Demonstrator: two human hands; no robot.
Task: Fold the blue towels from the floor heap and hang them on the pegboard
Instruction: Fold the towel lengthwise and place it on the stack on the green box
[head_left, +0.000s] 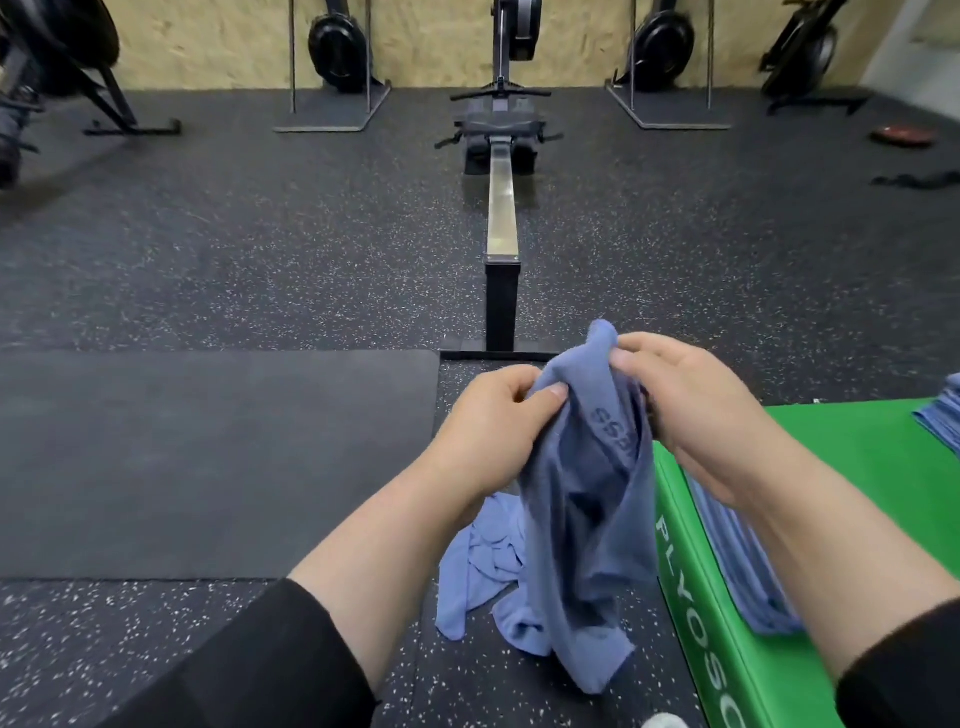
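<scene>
A blue towel (587, 519) hangs crumpled between my hands above the floor. My left hand (488, 421) pinches its upper edge with thumb and fingers. My right hand (691, 405) grips the same upper edge a little further right. Below it, more blue towels (478, 566) lie in a small heap on the speckled floor. One blue towel (737, 577) lies flat on the green plyo box (857, 467) under my right forearm. A folded stack of blue towels (943, 415) sits at the box's far right edge. No pegboard is in view.
A rowing machine (501, 208) runs straight ahead, its rear foot just beyond my hands. A dark mat (208, 457) lies on the floor to the left. Upright rowers (337, 52) and stands line the far wall. A small red disc (903, 136) lies far right.
</scene>
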